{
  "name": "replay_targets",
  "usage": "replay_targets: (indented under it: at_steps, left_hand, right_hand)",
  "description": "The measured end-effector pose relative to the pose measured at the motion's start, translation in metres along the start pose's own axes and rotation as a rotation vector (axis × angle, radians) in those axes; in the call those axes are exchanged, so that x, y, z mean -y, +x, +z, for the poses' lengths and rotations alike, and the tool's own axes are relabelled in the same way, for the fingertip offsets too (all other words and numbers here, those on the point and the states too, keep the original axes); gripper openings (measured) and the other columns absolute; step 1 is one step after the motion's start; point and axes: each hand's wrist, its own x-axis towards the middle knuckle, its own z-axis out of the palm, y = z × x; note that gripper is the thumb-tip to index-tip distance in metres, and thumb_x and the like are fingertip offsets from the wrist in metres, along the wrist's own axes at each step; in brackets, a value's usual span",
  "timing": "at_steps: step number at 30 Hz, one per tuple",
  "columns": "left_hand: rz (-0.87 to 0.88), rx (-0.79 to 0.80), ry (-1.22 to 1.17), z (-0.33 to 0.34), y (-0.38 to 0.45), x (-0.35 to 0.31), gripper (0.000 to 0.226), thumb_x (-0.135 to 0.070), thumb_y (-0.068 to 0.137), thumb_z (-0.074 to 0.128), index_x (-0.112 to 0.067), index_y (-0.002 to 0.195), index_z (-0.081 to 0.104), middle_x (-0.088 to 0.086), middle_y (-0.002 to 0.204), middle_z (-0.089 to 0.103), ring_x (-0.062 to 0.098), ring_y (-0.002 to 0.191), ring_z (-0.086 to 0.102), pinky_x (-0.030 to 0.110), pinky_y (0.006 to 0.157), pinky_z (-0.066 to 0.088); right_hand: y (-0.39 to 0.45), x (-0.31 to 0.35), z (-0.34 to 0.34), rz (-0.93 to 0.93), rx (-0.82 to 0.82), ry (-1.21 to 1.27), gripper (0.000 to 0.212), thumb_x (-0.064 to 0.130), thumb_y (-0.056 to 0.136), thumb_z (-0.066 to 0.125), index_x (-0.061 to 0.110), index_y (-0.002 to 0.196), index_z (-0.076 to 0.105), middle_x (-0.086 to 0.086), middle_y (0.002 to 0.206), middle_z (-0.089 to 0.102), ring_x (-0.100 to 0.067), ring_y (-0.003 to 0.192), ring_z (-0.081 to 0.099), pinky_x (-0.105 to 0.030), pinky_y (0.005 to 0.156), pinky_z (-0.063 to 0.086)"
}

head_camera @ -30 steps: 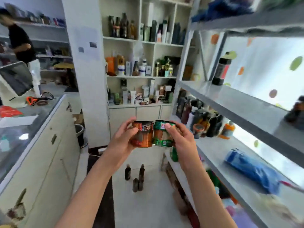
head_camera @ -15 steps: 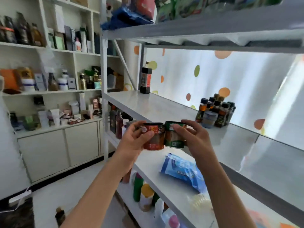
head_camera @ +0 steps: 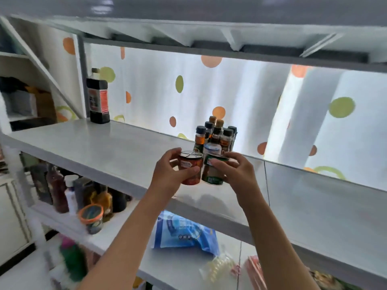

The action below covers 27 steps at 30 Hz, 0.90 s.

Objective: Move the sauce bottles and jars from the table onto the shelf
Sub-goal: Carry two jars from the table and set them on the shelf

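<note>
My left hand grips a red-labelled jar, and my right hand grips a green-labelled jar. The two jars are held side by side, touching, just above the front part of the grey shelf. Right behind them on that shelf stands a cluster of several small sauce bottles with dark caps. A tall dark bottle with a red label stands at the shelf's far left corner.
The shelf board above hangs low over the space. On the shelf below lie a blue bag, an orange-rimmed jar and several bottles. A dotted curtain backs the shelving.
I have turned to face the shelving and come closer. Both hands have lifted the two jars from below the shelf edge to just over the shelf, in front of the bottle cluster.
</note>
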Motion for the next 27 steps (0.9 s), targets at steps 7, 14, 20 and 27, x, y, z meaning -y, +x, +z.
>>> replay_targets:
  at_steps: [7, 14, 20, 27]
  left_hand:
    - [0.029, 0.162, 0.174, 0.016, 0.057, 0.036, 0.067, -0.023, 0.062, 0.091, -0.022, 0.117, 0.053, -0.004, 0.109, 0.062, 0.013, 0.102, 0.061, 0.022, 0.079, 0.054]
    - [0.066, 0.249, 0.186, 0.013, 0.062, 0.054, 0.085, -0.019, 0.059, 0.090, -0.030, 0.132, 0.046, -0.003, 0.121, 0.062, 0.014, 0.107, 0.061, 0.037, 0.095, 0.052]
    - [0.102, 0.260, 0.215, 0.014, 0.057, 0.053, 0.090, -0.032, 0.051, 0.080, -0.029, 0.134, 0.047, -0.003, 0.117, 0.061, 0.013, 0.106, 0.061, 0.040, 0.095, 0.052]
    - [0.087, 0.194, 0.234, 0.014, 0.057, 0.052, 0.084, -0.028, 0.057, 0.090, -0.024, 0.131, 0.049, -0.004, 0.118, 0.060, 0.009, 0.104, 0.060, 0.034, 0.093, 0.053]
  right_hand:
    - [0.025, -0.014, 0.003, 0.048, -0.115, -0.236, 0.056, 0.010, 0.070, 0.087, 0.013, 0.117, 0.057, -0.004, 0.101, 0.067, -0.005, 0.079, 0.067, -0.011, 0.057, 0.051]
    - [0.018, -0.041, -0.007, 0.018, -0.020, -0.230, 0.071, -0.017, 0.077, 0.062, 0.029, 0.130, 0.052, -0.002, 0.110, 0.072, -0.009, 0.098, 0.071, -0.022, 0.073, 0.055]
    - [0.023, -0.051, -0.009, -0.029, -0.061, -0.260, 0.066, -0.003, 0.074, 0.081, 0.036, 0.121, 0.055, 0.001, 0.107, 0.072, -0.006, 0.097, 0.070, -0.024, 0.075, 0.056]
    - [0.030, -0.056, -0.006, -0.100, -0.182, -0.446, 0.069, 0.022, 0.070, 0.089, 0.032, 0.129, 0.055, 0.012, 0.107, 0.068, -0.008, 0.104, 0.065, -0.032, 0.087, 0.056]
